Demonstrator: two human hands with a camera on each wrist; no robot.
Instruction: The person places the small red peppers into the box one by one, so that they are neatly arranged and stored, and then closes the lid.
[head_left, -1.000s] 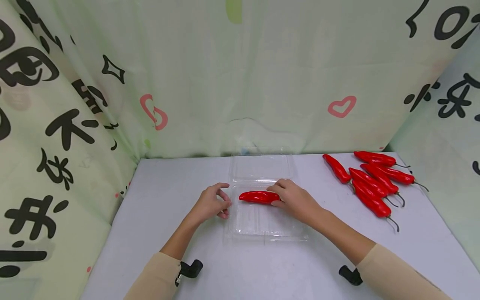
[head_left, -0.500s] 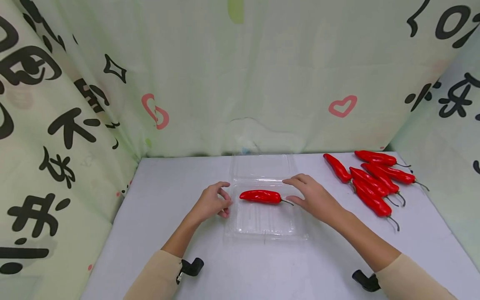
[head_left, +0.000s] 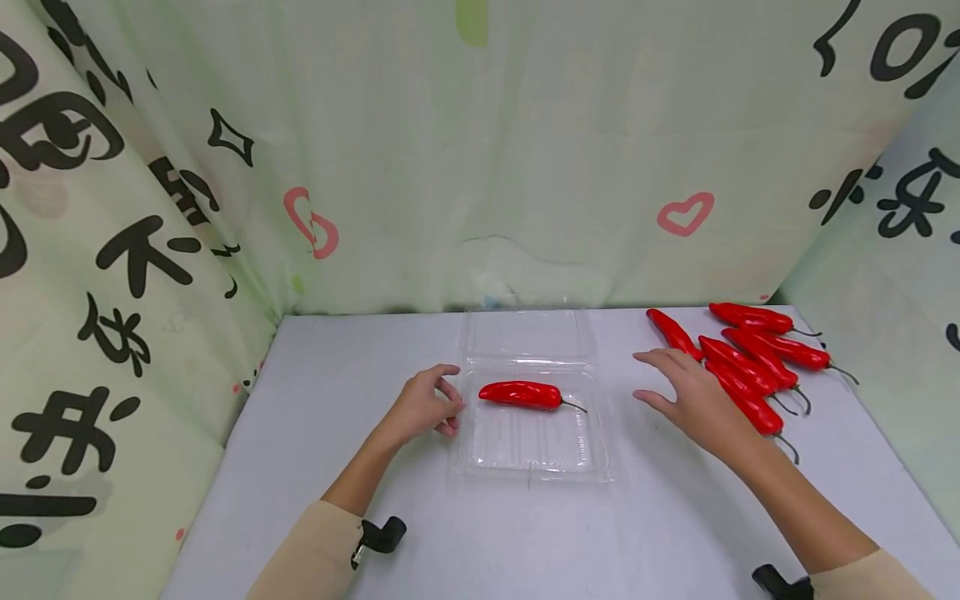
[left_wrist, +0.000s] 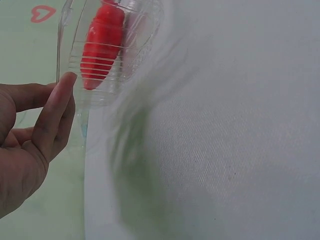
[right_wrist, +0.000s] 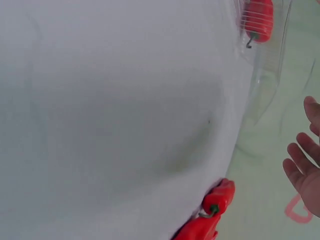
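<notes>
A clear plastic clamshell box lies with its lid laid back toward the curtain. One red chili pepper lies crosswise in its base, stem pointing right. My left hand is at the box's left edge, fingers loosely bent; in the left wrist view the fingertips meet the box's rim, and I see no firm grip. My right hand hovers by the pile of red chili peppers at the right, thumb and fingers spread, holding nothing. It partly hides the nearest peppers.
The white table ends at a printed curtain behind and on both sides. Several peppers with thin curved stems lie close together near the table's right edge. Black wrist mounts stick out at the sleeves.
My right hand has let go of the pepper in the box and moved right toward the pile. The pepper stays in the box; my left hand has hardly moved.
</notes>
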